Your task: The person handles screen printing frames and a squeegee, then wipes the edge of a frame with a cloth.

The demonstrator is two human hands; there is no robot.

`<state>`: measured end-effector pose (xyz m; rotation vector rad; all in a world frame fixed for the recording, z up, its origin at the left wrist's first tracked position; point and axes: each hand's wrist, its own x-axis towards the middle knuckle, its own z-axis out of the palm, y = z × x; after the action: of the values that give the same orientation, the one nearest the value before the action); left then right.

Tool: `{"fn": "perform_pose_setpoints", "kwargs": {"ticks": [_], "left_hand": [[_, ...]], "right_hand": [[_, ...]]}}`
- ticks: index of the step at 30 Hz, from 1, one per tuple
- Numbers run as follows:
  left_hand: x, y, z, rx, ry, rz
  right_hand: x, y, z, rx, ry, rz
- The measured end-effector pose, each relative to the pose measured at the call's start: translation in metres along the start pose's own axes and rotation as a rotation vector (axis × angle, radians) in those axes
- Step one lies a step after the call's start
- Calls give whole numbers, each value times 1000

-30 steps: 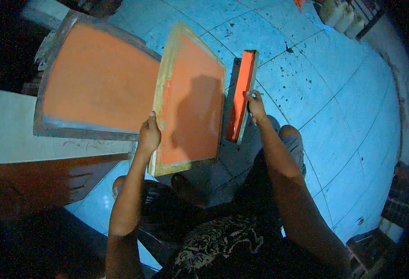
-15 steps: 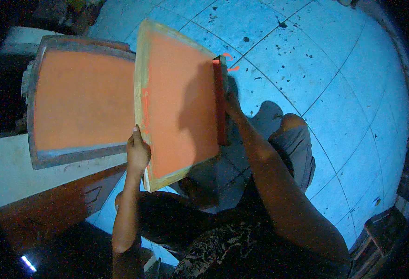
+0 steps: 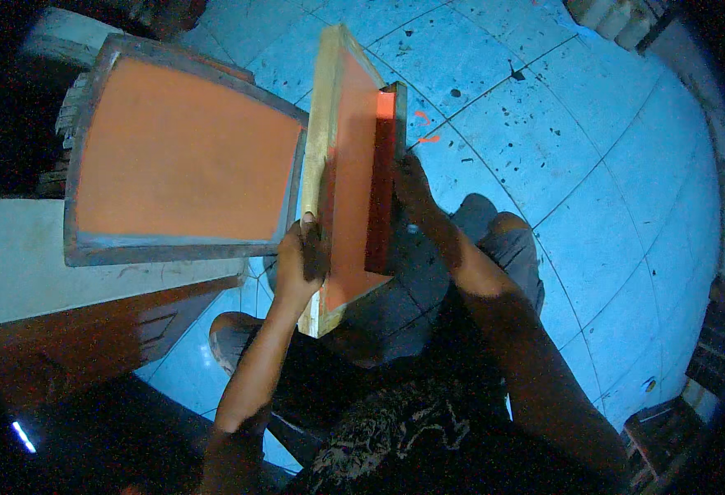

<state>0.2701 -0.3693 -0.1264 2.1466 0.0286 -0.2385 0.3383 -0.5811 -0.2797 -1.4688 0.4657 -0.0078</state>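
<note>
A wooden screen-printing frame (image 3: pixel 323 115) with an orange-coated mesh (image 3: pixel 352 181) stands upright and tilted in front of me, seen nearly edge-on. My left hand (image 3: pixel 298 264) is closed around its left wooden side near the lower end, thumb up along the wood. Against the right part of the mesh rests a long scoop coater (image 3: pixel 381 181), its inner face red-orange. My right hand (image 3: pixel 416 186) grips the coater from its right side, and its fingers are partly in shadow behind it. Whether the coater presses on the mesh along its whole length, I cannot tell.
At left a second screen frame (image 3: pixel 185 157), dark-edged with orange mesh, lies on a white-topped table (image 3: pixel 24 256) with a brown wooden side. Blue-lit floor tiles (image 3: pixel 610 206) carry dark specks and orange splashes. Pale bulky objects (image 3: pixel 614 21) sit at the far right edge.
The frame in my left hand has turned more edge-on and shifted right in view. The coater has stayed at its right part, its inner face now more visible.
</note>
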Motion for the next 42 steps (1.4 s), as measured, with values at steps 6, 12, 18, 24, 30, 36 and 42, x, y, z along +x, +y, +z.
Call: {"fn": "perform_pose_setpoints", "kwargs": {"ticks": [6, 12, 18, 24, 30, 36, 42], "left_hand": [[-6, -2, 22, -171, -17, 145], [-20, 43, 14, 177, -21, 109], [-20, 51, 15, 255, -37, -21], [4, -4, 24, 181, -64, 91], [15, -28, 23, 274, -66, 138], [14, -16, 5, 90, 26, -91], [17, -4, -43, 108, 10, -99]], "right_hand": [[-7, -27, -5, -129, -64, -238], [-33, -80, -4, 47, -91, -151], [-76, -147, -14, 192, -128, -29], [-70, -147, -12, 121, -115, -96], [-73, -141, -12, 235, -119, -83], [-53, -135, -41, 364, -251, -347], [-67, -155, -96, 514, -21, -74]]}}
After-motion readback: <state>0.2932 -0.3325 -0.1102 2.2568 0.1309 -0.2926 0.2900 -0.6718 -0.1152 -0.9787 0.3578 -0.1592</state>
